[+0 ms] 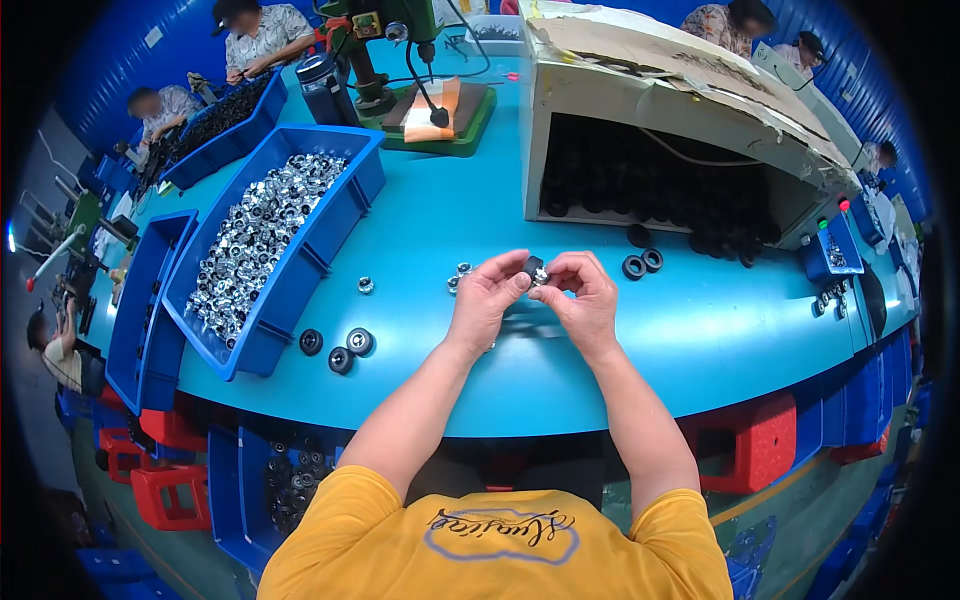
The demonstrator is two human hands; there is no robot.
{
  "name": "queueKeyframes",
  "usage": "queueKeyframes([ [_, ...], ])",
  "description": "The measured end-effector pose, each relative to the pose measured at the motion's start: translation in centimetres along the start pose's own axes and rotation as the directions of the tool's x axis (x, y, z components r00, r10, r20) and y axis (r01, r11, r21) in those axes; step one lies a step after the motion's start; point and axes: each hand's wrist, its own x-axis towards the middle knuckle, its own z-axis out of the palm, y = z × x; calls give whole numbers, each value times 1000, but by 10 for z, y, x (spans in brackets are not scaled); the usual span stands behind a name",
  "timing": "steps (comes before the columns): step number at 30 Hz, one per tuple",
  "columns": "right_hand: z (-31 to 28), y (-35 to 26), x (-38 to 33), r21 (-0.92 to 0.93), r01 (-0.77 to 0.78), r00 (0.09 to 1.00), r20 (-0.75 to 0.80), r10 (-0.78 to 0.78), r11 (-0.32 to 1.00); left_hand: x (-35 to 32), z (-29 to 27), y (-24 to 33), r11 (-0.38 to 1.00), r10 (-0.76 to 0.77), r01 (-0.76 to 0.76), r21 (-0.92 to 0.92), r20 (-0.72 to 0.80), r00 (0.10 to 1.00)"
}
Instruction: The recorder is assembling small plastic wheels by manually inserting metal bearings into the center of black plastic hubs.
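Observation:
My left hand [484, 302] pinches a small black ring-shaped wheel [531, 266] over the table's front middle. Against it, the fingertips of my right hand [584, 304] hold a shiny metal fitting [541, 276]. Both parts touch or nearly touch; fingers hide how far one sits in the other. Just left of my left hand lie a few loose metal fittings [463, 269], and another metal fitting [366, 285] stands apart. Further left are black wheels with metal centres [360, 341]. Two black rings [643, 264] lie to the right, near my right hand.
A blue bin [322, 250] full of metal fittings stands at left. An open-fronted box [535, 150] with black rings spilling out occupies the back right. Behind is a green drill press [478, 130] beside a dark flask [325, 90]. Other people work around the table.

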Motion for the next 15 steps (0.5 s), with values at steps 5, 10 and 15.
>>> queueKeyframes([
  [5,2,-5,0,48,-4,1000,24,3,999,1,1,-2,998,1,-2,70,16,1000],
  [10,2,3,-3,141,-39,999,40,33,989,-1,6,-1,994,24,-27,107,32,999],
  [15,3,-2,-6,304,-144,986,129,109,942,-2,5,0,983,96,-110,144,102,990],
])
